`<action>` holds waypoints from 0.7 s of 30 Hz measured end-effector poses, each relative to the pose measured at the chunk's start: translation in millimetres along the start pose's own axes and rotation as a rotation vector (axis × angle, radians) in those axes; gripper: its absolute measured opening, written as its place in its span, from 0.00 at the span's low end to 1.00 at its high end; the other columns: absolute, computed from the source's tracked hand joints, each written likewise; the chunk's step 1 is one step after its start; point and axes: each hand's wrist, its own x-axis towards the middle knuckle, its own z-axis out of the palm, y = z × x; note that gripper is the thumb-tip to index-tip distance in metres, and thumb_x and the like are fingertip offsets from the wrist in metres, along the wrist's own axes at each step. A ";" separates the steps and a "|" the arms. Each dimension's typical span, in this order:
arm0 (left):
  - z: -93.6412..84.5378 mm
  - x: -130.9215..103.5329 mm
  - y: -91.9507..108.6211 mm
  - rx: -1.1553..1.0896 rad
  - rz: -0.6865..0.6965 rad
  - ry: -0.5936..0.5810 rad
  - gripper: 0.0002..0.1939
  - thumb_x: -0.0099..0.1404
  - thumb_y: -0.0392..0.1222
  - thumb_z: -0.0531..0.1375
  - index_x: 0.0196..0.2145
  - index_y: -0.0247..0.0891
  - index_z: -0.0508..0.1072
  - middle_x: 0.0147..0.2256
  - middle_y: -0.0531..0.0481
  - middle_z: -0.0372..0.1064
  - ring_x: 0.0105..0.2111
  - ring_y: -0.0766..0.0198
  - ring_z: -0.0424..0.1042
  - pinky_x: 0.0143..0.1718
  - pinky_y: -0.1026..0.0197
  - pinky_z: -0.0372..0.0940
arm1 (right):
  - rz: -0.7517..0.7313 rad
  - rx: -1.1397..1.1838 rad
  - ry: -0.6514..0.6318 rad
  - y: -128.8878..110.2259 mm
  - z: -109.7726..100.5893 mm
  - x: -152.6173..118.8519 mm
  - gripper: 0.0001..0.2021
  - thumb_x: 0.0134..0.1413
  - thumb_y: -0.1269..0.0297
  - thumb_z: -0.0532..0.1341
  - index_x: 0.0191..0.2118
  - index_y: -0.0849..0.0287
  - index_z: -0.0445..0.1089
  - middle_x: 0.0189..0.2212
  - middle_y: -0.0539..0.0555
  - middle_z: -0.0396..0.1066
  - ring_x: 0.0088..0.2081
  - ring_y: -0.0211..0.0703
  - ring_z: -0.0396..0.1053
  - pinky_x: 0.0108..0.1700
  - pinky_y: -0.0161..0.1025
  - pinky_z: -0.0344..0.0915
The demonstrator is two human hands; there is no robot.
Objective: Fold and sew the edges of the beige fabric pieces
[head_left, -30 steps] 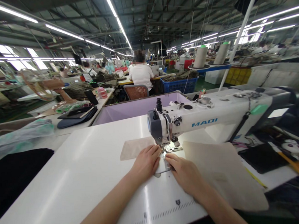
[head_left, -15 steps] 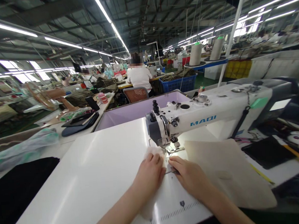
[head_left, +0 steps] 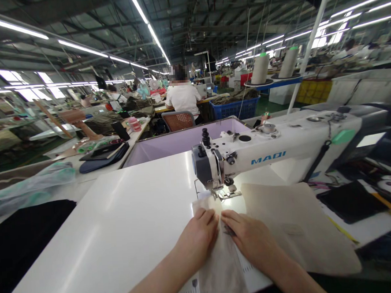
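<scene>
A narrow beige fabric piece [head_left: 219, 269] lies on the white table [head_left: 120, 222], its far end close to the needle area of the sewing machine [head_left: 249, 152]. My left hand [head_left: 200, 232] is closed on this fabric, fingers bent, just in front of the presser foot. Beside it my right hand [head_left: 250, 233] pinches the fabric's right edge, with a small dark metal tool [head_left: 228, 230] held under its fingers. The fingertips of both hands nearly touch. Right of the machine's needle, a larger beige fabric panel [head_left: 296, 224] lies flat.
Black cloth [head_left: 32, 245] covers the left corner. Behind the table is a lilac-lined bin [head_left: 169, 144]. A person in a white shirt [head_left: 182, 98] sits beyond it. Thread cones [head_left: 260, 69] stand at the back right, and a black pouch [head_left: 351, 201] lies on the right.
The narrow fabric, bunched under my left hand before, now lies spread beneath both hands and down toward the table's front edge. My hands have moved slightly nearer to me, and the view has shifted slightly.
</scene>
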 end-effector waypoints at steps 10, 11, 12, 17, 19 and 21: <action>-0.6 19.2 -22.8 -0.026 -0.002 0.049 0.10 0.73 0.36 0.52 0.41 0.36 0.74 0.42 0.42 0.71 0.45 0.52 0.68 0.47 0.48 0.71 | 0.006 0.016 0.036 4.0 -11.0 25.1 0.20 0.58 0.80 0.55 0.51 0.54 0.73 0.51 0.52 0.74 0.50 0.46 0.72 0.51 0.36 0.64; -0.8 20.8 -24.4 -0.022 -0.004 0.051 0.10 0.73 0.36 0.52 0.41 0.36 0.74 0.42 0.41 0.71 0.45 0.52 0.68 0.48 0.48 0.71 | 0.003 0.012 0.037 4.8 -10.9 27.1 0.20 0.58 0.80 0.55 0.51 0.54 0.73 0.52 0.52 0.73 0.51 0.46 0.71 0.52 0.36 0.64; -1.1 21.8 -25.3 -0.017 -0.008 0.051 0.10 0.73 0.36 0.52 0.41 0.36 0.74 0.43 0.41 0.71 0.46 0.52 0.68 0.48 0.48 0.71 | 0.000 0.008 0.039 5.3 -10.7 28.5 0.20 0.58 0.80 0.55 0.51 0.54 0.73 0.52 0.52 0.73 0.51 0.46 0.71 0.52 0.36 0.64; 1.3 15.2 -21.0 0.017 -0.049 0.037 0.08 0.72 0.41 0.56 0.43 0.35 0.73 0.47 0.41 0.72 0.49 0.50 0.69 0.50 0.48 0.71 | -0.009 0.016 0.055 4.4 -11.9 27.0 0.19 0.58 0.81 0.55 0.50 0.55 0.72 0.51 0.52 0.74 0.50 0.46 0.72 0.51 0.36 0.64; 6.9 8.6 -18.0 0.026 -0.067 0.081 0.15 0.71 0.46 0.58 0.51 0.35 0.71 0.54 0.38 0.69 0.54 0.47 0.68 0.53 0.44 0.69 | -0.014 0.037 0.069 2.9 -12.9 24.1 0.19 0.58 0.80 0.55 0.50 0.55 0.72 0.51 0.52 0.73 0.49 0.46 0.73 0.50 0.36 0.65; 14.3 2.3 -16.6 0.032 -0.084 0.130 0.24 0.71 0.51 0.58 0.58 0.36 0.66 0.61 0.35 0.64 0.60 0.44 0.63 0.57 0.41 0.66 | -0.016 0.053 0.077 1.3 -12.6 20.9 0.19 0.59 0.80 0.55 0.51 0.54 0.71 0.52 0.51 0.73 0.49 0.45 0.73 0.49 0.35 0.65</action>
